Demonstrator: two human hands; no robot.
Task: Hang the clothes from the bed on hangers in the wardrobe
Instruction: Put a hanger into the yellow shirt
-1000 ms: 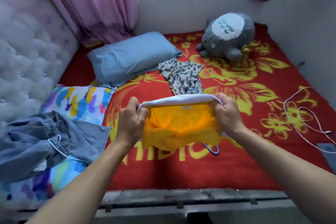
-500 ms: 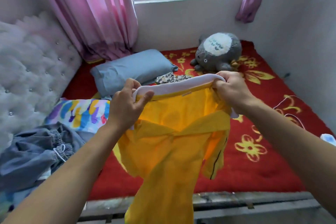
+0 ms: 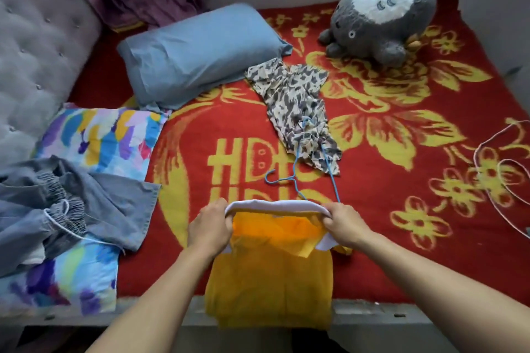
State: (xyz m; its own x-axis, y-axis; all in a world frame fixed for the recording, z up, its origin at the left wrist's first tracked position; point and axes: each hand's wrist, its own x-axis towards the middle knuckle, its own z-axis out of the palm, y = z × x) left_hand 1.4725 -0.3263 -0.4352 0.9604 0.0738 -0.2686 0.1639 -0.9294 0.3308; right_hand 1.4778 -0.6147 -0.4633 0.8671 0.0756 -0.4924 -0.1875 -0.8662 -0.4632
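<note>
A yellow shirt (image 3: 269, 281) with a white collar band lies at the bed's front edge, its lower part draped over the edge. My left hand (image 3: 210, 228) grips the left end of the white band and my right hand (image 3: 345, 223) grips the right end, stretching it between them. Just beyond the band lies a blue wire hanger (image 3: 298, 178), partly tucked into a leopard-print garment (image 3: 298, 106) spread on the red blanket (image 3: 401, 252). Grey-blue drawstring trousers (image 3: 68, 209) are heaped at the left. No wardrobe is in view.
A blue pillow (image 3: 198, 54) and a multicoloured pillow (image 3: 97, 140) lie at the left, against a grey tufted headboard (image 3: 37, 46). A grey plush toy (image 3: 384, 11) sits at the far right. A white cable (image 3: 493, 178) loops at the right. The bed frame edge (image 3: 372, 312) runs below.
The shirt, held up in the air half a second ago, has come down onto the bed's front edge. The view has tilted down; the window is out of sight and the blue hanger shows.
</note>
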